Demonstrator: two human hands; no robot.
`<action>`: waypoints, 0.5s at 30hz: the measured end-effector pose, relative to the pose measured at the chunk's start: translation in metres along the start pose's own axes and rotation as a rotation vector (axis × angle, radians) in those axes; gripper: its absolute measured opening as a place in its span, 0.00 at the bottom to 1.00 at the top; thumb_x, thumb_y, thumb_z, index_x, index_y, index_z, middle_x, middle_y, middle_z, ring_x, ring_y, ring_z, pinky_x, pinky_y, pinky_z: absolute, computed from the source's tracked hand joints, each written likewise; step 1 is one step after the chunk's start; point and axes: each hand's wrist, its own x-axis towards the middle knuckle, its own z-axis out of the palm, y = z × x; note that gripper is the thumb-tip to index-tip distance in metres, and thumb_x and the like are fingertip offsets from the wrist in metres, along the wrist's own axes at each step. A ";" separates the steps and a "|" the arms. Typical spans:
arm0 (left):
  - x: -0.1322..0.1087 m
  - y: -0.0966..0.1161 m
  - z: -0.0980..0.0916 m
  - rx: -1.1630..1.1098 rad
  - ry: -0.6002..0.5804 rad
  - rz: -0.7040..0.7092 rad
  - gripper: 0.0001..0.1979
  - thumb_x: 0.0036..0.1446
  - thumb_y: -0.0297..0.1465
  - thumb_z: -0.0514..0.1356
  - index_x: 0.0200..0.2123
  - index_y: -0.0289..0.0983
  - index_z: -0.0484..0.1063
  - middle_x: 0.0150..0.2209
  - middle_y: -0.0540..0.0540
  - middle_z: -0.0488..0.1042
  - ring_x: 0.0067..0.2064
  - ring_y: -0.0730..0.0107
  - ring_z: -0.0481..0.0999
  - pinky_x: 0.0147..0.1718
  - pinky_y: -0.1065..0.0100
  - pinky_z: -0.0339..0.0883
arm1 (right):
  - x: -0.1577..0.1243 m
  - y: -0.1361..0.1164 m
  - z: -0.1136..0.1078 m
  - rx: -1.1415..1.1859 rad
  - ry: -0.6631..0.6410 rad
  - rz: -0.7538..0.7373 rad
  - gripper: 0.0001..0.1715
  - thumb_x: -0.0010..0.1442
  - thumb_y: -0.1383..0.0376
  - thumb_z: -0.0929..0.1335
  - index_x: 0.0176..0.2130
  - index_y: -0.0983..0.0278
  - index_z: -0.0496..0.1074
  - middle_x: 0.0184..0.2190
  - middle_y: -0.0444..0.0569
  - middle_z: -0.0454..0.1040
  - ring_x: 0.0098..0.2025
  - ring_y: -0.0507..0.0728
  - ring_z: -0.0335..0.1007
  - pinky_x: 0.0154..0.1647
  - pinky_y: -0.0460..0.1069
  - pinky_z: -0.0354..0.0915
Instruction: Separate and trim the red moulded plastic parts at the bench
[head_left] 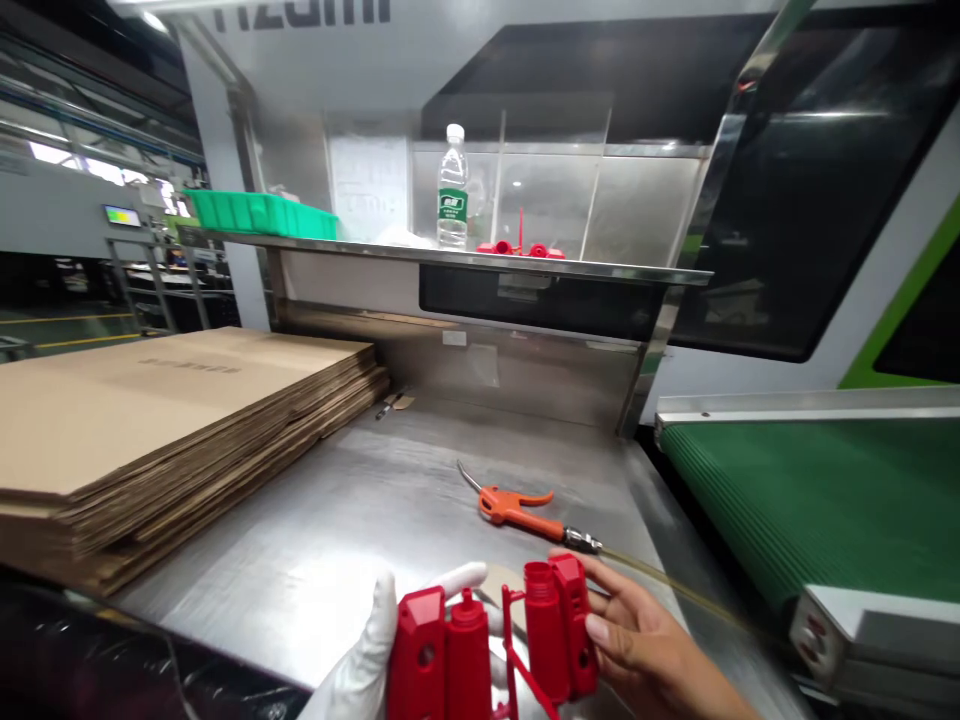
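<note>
Red moulded parts (467, 655), plastic, two blocky and two with a narrow neck, held above the near edge of the desk (322, 540) at the bottom of the view; a thin red runner (510, 630) stands between the two pairs, though with the lower ends cut off by the frame it cannot be told whether it joins them all. Left hand (367, 635), white-gloved, clasped round the left pair, thumb at its outer side. Right hand (645, 640), bare, gripping the right pair from its outer side, thumb on the near face. Air blow gun (517, 510), orange, curved metal nozzle, lying on the desk just beyond the parts, with a yellowish hose (667, 580) running off to the right. Cardboard sheets (187, 400), brown, one thick stack, at left. Conveyor (817, 490), green belt, at right of the desk. Shelf (375, 252), metal, above the back of the desk, bearing: green tray (259, 215), at its left end; water bottle (452, 190), clear, green label, white cap, upright; further red pieces (517, 250), right of the bottle.
</note>
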 end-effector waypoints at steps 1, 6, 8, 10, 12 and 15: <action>0.001 -0.001 0.002 -0.037 -0.023 -0.006 0.41 0.55 0.58 0.54 0.61 0.35 0.67 0.53 0.31 0.75 0.53 0.39 0.75 0.59 0.40 0.55 | -0.001 0.001 -0.003 0.034 0.022 0.017 0.33 0.54 0.65 0.77 0.57 0.60 0.68 0.49 0.54 0.76 0.49 0.60 0.75 0.44 0.50 0.69; 0.004 -0.001 0.012 -0.250 -0.190 -0.046 0.31 0.65 0.48 0.50 0.59 0.30 0.67 0.60 0.34 0.69 0.63 0.50 0.64 0.65 0.54 0.48 | -0.004 0.000 -0.018 0.080 0.161 0.168 0.28 0.62 0.68 0.72 0.58 0.65 0.64 0.46 0.56 0.78 0.38 0.55 0.78 0.41 0.50 0.73; 0.007 -0.001 0.015 -0.267 -0.217 -0.069 0.27 0.67 0.43 0.48 0.56 0.28 0.70 0.58 0.34 0.71 0.63 0.52 0.65 0.65 0.55 0.48 | -0.003 -0.001 -0.019 0.092 0.175 0.186 0.24 0.61 0.68 0.73 0.55 0.65 0.68 0.46 0.55 0.78 0.40 0.55 0.78 0.42 0.49 0.73; 0.010 -0.001 0.017 -0.244 -0.194 -0.096 0.27 0.68 0.42 0.48 0.54 0.25 0.71 0.54 0.31 0.74 0.60 0.49 0.69 0.64 0.54 0.50 | -0.001 -0.001 -0.019 0.112 0.175 0.192 0.20 0.60 0.67 0.74 0.51 0.62 0.73 0.45 0.52 0.79 0.41 0.54 0.78 0.43 0.47 0.73; 0.014 -0.002 0.018 -0.202 -0.153 -0.099 0.28 0.66 0.43 0.51 0.53 0.22 0.71 0.51 0.29 0.75 0.58 0.47 0.71 0.62 0.54 0.53 | 0.000 -0.001 -0.018 0.124 0.170 0.188 0.15 0.59 0.67 0.74 0.47 0.60 0.77 0.43 0.50 0.80 0.40 0.53 0.79 0.42 0.45 0.73; 0.018 -0.006 0.018 -0.156 -0.119 -0.079 0.28 0.61 0.46 0.56 0.49 0.24 0.73 0.50 0.29 0.75 0.58 0.45 0.70 0.60 0.54 0.56 | 0.001 0.000 -0.019 0.135 0.188 0.200 0.12 0.58 0.67 0.74 0.44 0.57 0.79 0.41 0.48 0.81 0.40 0.54 0.79 0.43 0.45 0.73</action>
